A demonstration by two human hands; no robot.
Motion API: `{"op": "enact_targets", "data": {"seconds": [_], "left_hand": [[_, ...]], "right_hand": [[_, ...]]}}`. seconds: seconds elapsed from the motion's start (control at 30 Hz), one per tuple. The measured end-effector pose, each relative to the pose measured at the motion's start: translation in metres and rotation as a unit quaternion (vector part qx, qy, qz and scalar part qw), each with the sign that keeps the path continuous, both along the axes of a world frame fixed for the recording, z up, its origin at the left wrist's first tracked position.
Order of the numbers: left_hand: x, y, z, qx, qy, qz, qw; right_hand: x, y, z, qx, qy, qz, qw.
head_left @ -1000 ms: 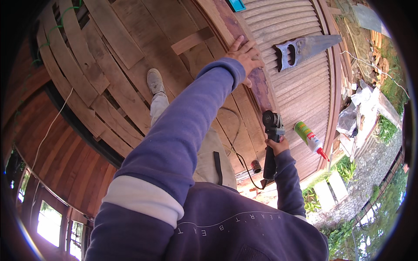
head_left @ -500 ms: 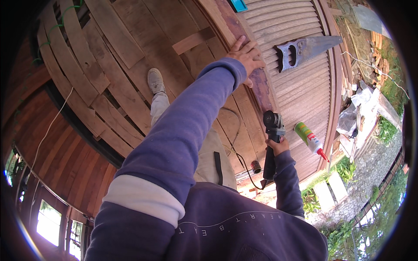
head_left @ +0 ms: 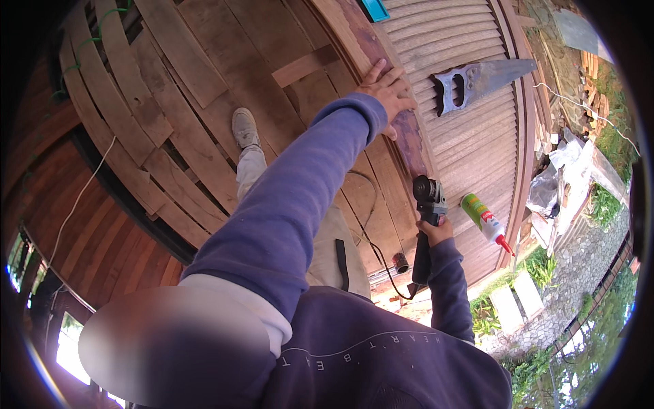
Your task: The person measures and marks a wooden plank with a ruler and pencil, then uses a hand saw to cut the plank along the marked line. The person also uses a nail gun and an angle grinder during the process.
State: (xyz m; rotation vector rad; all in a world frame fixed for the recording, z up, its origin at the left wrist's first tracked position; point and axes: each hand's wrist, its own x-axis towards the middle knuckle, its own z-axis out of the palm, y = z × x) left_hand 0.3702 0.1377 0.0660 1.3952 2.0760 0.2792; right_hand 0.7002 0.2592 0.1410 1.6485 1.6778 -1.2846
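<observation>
My left hand (head_left: 386, 97) lies on the reddish-brown wooden beam (head_left: 412, 140) with its fingers spread. My right hand (head_left: 437, 230) is closed around an angle grinder (head_left: 430, 198). The grinder's round head rests at or just over the near end of the beam; whether it touches the wood I cannot tell. Its black body hangs down toward me, and a dark cord (head_left: 394, 286) loops from its end. On the slatted panel right of the beam lie a handsaw (head_left: 480, 78) and a green and white glue bottle (head_left: 485, 219) with a red nozzle.
A turquoise object (head_left: 375, 9) sits at the beam's far end. Left of the beam, a short board (head_left: 305, 65) and loose planks (head_left: 184, 180) lie over the wooden floor, with a small can (head_left: 400, 262) nearer me. Plastic sheeting (head_left: 569, 167) and scrap wood lie outside at right.
Both hands keep their places on the beam and the grinder, apart from a very slight shift of the view. A blurred patch now covers part of the lower left.
</observation>
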Motion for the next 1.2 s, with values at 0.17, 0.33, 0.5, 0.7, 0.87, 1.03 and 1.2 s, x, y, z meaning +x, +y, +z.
{"op": "enact_targets", "data": {"seconds": [0.17, 0.33, 0.5, 0.7, 0.87, 1.03, 1.2], "left_hand": [[0.000, -0.001, -0.001, 0.006, 0.000, 0.001, 1.000], [0.000, -0.001, -0.002, 0.015, -0.008, 0.004, 1.000], [0.000, -0.002, -0.001, 0.012, -0.009, 0.002, 1.000], [0.000, -0.001, -0.002, 0.013, -0.007, 0.003, 1.000], [0.000, -0.002, -0.001, 0.014, -0.007, 0.003, 1.000], [-0.001, -0.002, -0.002, 0.018, -0.009, 0.002, 1.000], [0.000, -0.001, -0.003, 0.021, -0.010, 0.002, 1.000]], "right_hand": [[-0.006, 0.005, 0.002, -0.007, -0.010, 0.009, 1.000], [-0.007, 0.008, 0.001, -0.004, -0.015, 0.018, 1.000], [0.002, 0.012, -0.005, -0.006, -0.011, 0.023, 1.000], [0.002, 0.010, -0.004, 0.011, -0.007, 0.023, 1.000], [-0.010, 0.002, 0.003, 0.022, -0.020, 0.008, 1.000], [-0.013, 0.000, 0.002, 0.031, -0.021, 0.008, 0.999], [-0.015, -0.003, 0.003, 0.028, -0.020, -0.005, 0.999]]}}
